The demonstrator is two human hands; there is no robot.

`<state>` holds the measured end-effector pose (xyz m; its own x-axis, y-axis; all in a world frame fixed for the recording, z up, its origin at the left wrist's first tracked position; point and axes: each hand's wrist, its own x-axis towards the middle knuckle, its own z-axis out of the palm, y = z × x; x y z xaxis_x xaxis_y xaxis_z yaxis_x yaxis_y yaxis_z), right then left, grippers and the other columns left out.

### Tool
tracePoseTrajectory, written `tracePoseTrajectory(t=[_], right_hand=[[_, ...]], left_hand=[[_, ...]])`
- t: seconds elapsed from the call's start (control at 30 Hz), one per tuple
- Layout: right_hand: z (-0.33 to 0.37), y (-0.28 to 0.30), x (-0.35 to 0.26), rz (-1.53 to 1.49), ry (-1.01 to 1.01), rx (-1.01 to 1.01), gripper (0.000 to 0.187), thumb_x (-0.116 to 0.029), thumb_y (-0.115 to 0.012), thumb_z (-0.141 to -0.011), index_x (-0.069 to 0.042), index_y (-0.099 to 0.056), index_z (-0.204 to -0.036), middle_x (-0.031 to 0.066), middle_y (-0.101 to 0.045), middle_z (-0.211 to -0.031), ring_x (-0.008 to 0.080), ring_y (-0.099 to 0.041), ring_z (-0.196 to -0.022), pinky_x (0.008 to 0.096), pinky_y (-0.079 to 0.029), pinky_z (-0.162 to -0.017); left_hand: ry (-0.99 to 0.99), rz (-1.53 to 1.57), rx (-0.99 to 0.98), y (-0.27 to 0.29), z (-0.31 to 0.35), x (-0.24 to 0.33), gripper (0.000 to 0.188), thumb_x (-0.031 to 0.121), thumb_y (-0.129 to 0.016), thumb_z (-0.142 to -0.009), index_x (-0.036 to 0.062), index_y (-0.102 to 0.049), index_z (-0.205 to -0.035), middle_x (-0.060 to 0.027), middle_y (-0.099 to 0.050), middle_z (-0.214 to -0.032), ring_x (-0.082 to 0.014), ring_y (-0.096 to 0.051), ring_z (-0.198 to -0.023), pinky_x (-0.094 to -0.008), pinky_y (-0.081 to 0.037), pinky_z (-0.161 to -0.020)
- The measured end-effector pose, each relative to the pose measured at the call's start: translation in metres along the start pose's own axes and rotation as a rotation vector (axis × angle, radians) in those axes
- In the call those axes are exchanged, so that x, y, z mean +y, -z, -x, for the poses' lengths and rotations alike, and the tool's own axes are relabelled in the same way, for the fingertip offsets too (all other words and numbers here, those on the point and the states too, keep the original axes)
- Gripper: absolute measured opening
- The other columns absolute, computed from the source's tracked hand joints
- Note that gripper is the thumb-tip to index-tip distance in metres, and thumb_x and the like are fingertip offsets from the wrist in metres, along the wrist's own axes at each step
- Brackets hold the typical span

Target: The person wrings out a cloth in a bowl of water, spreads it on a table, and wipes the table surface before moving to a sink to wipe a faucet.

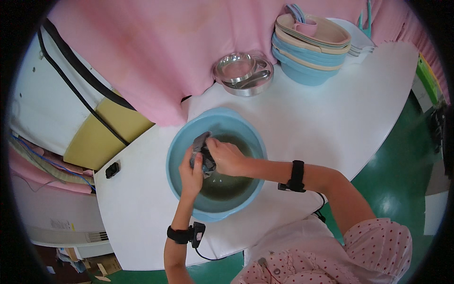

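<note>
The head view shows you the white table [326, 128] first, the broadest thing here, carrying the blue basin [175, 135]. A pink curtain [161, 52] hangs beyond the basin. Inside the basin you have a shallow pool of murky water [227, 191], brownish and greenish. Well off to the right of the basin, and farther from you, stands a stack of blue and beige tubs [309, 71]. Nearer the basin's far rim, set back slightly to its right, sit some round steel dishes [248, 87].

Both your hands are inside the basin's rim. Your right hand [228, 158] comes in over the basin's right side, fingers curled closed and gripping the cloth; your left hand [190, 177] comes in over the near side, thumb and fingers also closed on it.

That gray cloth [206, 154] is bunched between them, left of the basin's middle. Its long axis runs roughly from the basin's near side to its far side, the far end leaning slightly left. A folded flap points toward the far rim; the crumpled lower end points toward you. Whether that end touches the water, you cannot tell.

Left of the basin lies a small black gadget [112, 170].
</note>
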<state>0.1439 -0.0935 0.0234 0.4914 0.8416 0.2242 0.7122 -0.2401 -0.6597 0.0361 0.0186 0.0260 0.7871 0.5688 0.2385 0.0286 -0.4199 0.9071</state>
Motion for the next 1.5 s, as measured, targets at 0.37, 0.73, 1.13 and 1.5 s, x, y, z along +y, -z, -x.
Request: tracePoseTrajectory(t=[0.37,0.73,1.13,1.5], right_hand=[[0.005,0.003,-0.003,-0.109,0.135,-0.233,0.083,0.007,-0.062,-0.064,-0.008,-0.021,-0.135,0.026,-0.048,-0.113,0.0391,-0.058,-0.085,0.0421,-0.05,-0.069],[0.006,-0.006,0.0,0.029,0.147,-0.187,0.048,0.0,-0.063,-0.064,0.0,-0.033,-0.101,0.025,-0.056,-0.085,0.0404,-0.059,-0.071,0.0444,-0.048,-0.058],[0.007,-0.004,-0.004,0.074,0.144,-0.196,0.055,-0.002,-0.069,-0.058,0.001,-0.034,-0.101,0.0251,-0.057,-0.084,0.0399,-0.06,-0.07,0.0443,-0.05,-0.058],[0.005,-0.005,-0.006,0.083,0.085,-0.204,0.051,-0.001,-0.066,-0.059,-0.001,-0.033,-0.097,0.0245,-0.056,-0.082,0.0408,-0.059,-0.07,0.0453,-0.048,-0.058]], left_hand=[[-0.043,-0.223,-0.079,-0.001,0.008,0.008,0.028,0.021,-0.048,-0.088,-0.0061,-0.056,-0.093,-0.0202,-0.058,-0.074,-0.0281,-0.057,-0.066,-0.036,-0.044,-0.061],[-0.144,-0.441,-0.088,-0.004,0.01,0.014,0.032,0.02,-0.037,-0.094,-0.0051,-0.053,-0.081,-0.0243,-0.054,-0.069,-0.0411,-0.052,-0.061,-0.0442,-0.04,-0.055],[-0.201,-0.481,-0.092,-0.001,0.01,0.014,0.034,0.02,-0.035,-0.094,-0.0049,-0.052,-0.08,-0.0259,-0.054,-0.07,-0.0438,-0.052,-0.062,-0.0471,-0.04,-0.056],[-0.184,-0.484,-0.051,-0.004,0.01,0.014,0.032,0.018,-0.036,-0.094,-0.0054,-0.054,-0.082,-0.0263,-0.055,-0.07,-0.0443,-0.053,-0.063,-0.047,-0.041,-0.058]])
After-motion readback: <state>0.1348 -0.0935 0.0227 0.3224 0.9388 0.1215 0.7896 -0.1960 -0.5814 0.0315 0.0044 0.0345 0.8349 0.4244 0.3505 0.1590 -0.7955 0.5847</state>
